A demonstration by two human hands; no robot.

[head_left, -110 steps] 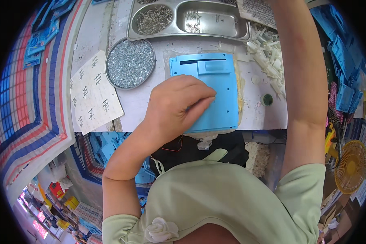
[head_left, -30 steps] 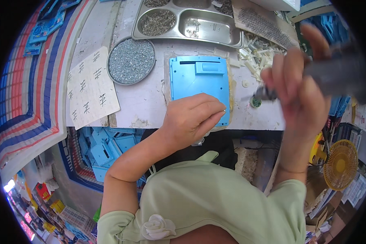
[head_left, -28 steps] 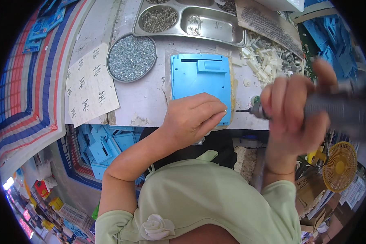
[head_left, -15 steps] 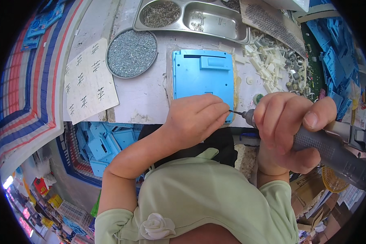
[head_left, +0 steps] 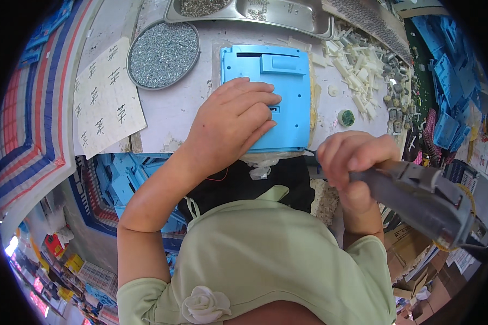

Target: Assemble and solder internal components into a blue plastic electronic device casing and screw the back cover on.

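A light-blue plastic housing [head_left: 288, 86] lies flat at the table's front edge, with a slot and a raised block near its far end. My left hand [head_left: 230, 122] rests over its left side, fingers stretched across the top and holding nothing up. Wrapped in my right hand [head_left: 357, 157] is a dark electric screwdriver [head_left: 417, 199]. Its thin bit points left, at the housing's near right corner; whether the tip touches the housing I cannot tell. Beyond the left hand stands a round dish of small silver screws [head_left: 164, 54].
A divided metal tray [head_left: 279, 19] with small parts stands at the back. White plastic pieces [head_left: 358, 70] and grey metal parts lie on the right, near a small green-topped round item [head_left: 345, 117]. Handwritten paper [head_left: 108, 100] lies left. Blue parts [head_left: 127, 181] fill a bin below.
My left hand has moved left, from the housing's near right corner onto its left side. The screwdriver in my right hand has shifted lower, its bit now away from my left fingers.
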